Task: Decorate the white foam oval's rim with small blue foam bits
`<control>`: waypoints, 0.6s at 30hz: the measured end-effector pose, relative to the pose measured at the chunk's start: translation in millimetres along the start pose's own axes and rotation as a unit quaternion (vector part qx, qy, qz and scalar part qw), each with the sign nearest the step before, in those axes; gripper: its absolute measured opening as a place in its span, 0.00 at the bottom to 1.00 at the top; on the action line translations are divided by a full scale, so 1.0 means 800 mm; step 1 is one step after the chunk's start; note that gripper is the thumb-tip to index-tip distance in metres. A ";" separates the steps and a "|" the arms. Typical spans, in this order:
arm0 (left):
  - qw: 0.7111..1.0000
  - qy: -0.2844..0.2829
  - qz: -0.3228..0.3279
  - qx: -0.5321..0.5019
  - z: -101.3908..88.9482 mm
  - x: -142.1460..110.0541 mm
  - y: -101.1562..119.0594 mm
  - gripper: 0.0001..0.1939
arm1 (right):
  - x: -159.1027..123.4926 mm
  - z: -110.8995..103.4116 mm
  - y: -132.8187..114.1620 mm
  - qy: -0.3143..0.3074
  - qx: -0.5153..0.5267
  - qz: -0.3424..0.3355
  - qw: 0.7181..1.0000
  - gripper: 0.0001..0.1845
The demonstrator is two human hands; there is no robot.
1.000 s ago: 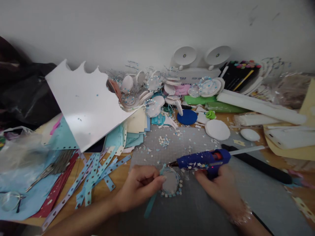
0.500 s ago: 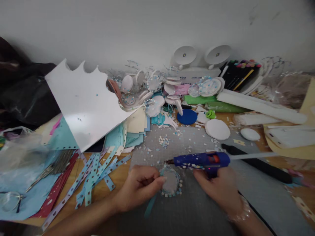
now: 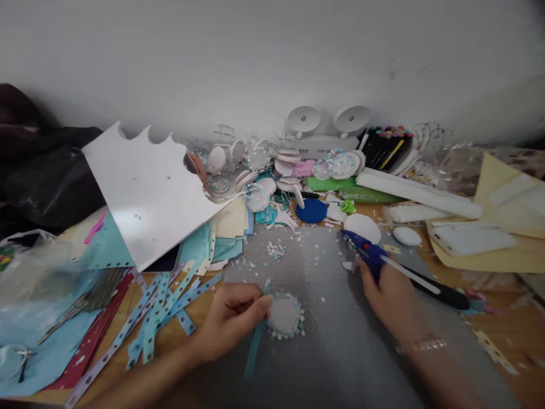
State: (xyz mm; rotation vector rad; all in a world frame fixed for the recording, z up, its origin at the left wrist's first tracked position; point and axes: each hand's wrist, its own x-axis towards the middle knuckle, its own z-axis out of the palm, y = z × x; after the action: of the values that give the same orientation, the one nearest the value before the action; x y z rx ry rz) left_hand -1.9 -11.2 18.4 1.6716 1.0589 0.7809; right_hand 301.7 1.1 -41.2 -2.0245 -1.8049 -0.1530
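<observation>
Head view: the left hand pinches a teal strip between thumb and forefinger, right at the left rim of a round trimmed disc; whether the rim is caught in the pinch too, I cannot tell. The disc is on the grey mat, between the two hands, its pale centre ringed with little blue and white pieces. The right hand, slightly blurred, is wrapped around the grip of a blue glue gun, well apart from the disc. Its nozzle overlaps a plain white disc in this view, so contact there is unclear; if the tip is hot, it could mark that disc or drip onto it. The glue stick juts out behind, above a black handle, and could snag if the gun swings. Stray glue could also pick up the loose confetti. Loosening the left pinch too soon might let the strip spring off the rim, and fresh glue near those fingertips could burn them.
</observation>
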 end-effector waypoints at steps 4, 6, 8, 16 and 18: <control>1.000 0.022 0.003 0.000 -0.004 -0.005 0.016 0.22 | -0.006 0.005 0.003 0.022 0.039 -0.049 0.998 0.21; 1.000 0.030 0.000 0.002 -0.005 -0.009 0.020 0.21 | -0.006 0.006 0.004 0.004 0.038 -0.061 0.997 0.21; 0.999 0.041 -0.008 0.004 -0.005 -0.013 0.020 0.21 | -0.006 0.004 0.004 -0.013 0.017 -0.067 0.998 0.22; 0.990 0.108 -0.057 -0.065 -0.002 -0.018 0.017 0.19 | -0.048 -0.058 -0.005 0.016 -0.184 -0.105 0.977 0.25; 0.987 0.119 -0.068 -0.087 0.003 -0.014 0.020 0.19 | -0.058 -0.073 -0.016 0.006 -0.137 -0.121 0.983 0.20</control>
State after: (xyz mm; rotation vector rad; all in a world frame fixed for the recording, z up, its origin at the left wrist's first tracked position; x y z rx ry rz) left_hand 0.3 -24.5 32.3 1.3689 1.2182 0.9708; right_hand 293.9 -63.0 -1.4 -1.9635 -2.1157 -0.5099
